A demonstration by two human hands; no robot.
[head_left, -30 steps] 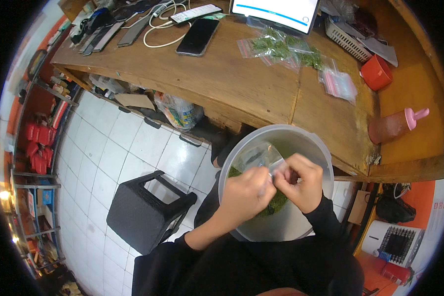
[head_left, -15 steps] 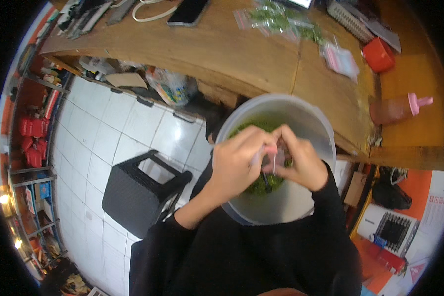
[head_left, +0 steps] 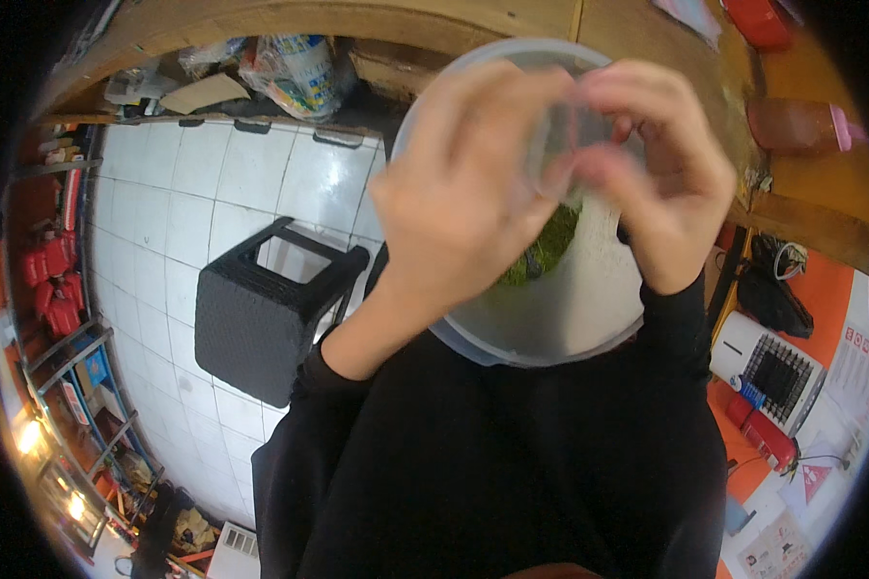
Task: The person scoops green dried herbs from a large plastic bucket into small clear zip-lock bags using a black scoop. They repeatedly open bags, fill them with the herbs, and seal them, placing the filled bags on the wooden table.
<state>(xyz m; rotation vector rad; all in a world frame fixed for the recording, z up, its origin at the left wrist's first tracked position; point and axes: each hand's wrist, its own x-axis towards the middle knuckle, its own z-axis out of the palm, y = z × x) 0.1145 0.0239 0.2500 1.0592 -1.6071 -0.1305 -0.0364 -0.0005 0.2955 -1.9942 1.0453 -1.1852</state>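
Observation:
Both my hands are raised above a large whitish round tub (head_left: pixel 603 285). Between them is a small clear plastic zip bag (head_left: pixel 562 145) with a reddish line, blurred by motion. My left hand (head_left: pixel 463 183) grips one side of the bag, its fingers curled. The other side is pinched by my right hand (head_left: pixel 671 164), thumb below and fingers above. Shredded green plant matter (head_left: pixel 555 241) lies in the tub, partly hidden by my left hand. A small dark object pokes out of the greens; its kind cannot be made out.
Beyond the tub runs a wooden table (head_left: pixel 377 21). A pink-lidded bottle (head_left: pixel 797 125) and a red container (head_left: pixel 758 21) are on the right. A black stool (head_left: pixel 251 323) stands on the white tiles to the left. Bagged items (head_left: pixel 294 77) fill a low shelf.
My view has tilted down, so the phone and filled bags on the table are out of sight. My hands have come up closer, with the bag now spread wider between them.

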